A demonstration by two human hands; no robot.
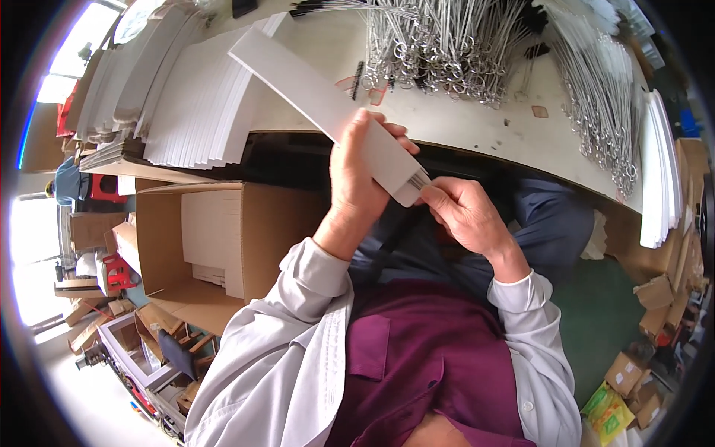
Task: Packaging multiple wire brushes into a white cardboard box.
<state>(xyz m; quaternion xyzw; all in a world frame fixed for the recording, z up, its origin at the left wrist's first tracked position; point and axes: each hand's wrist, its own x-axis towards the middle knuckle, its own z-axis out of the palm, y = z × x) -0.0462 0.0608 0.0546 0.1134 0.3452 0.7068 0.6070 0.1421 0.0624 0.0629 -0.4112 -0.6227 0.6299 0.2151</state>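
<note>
A long, narrow white box (305, 86) slants across my lap, its far end over the table and its near end toward my right. My left hand (357, 160) is wrapped around it from below, thumb lying along the top. At the near, open end, several thin metal rods (419, 179) show in the mouth of the box; they look like the handles of wire brushes. My right hand (471, 216) pinches these rods between thumb and fingers right at the opening. The rods' other ends are hidden inside the box.
On the table (477, 138) lie a big heap of wire brushes with ring ends (447, 56) and another bunch (599, 104) farther right. Flat white boxes (201, 97) are stacked left, more (657, 171) at the right edge. An open cardboard carton (246, 246) stands beside my left arm.
</note>
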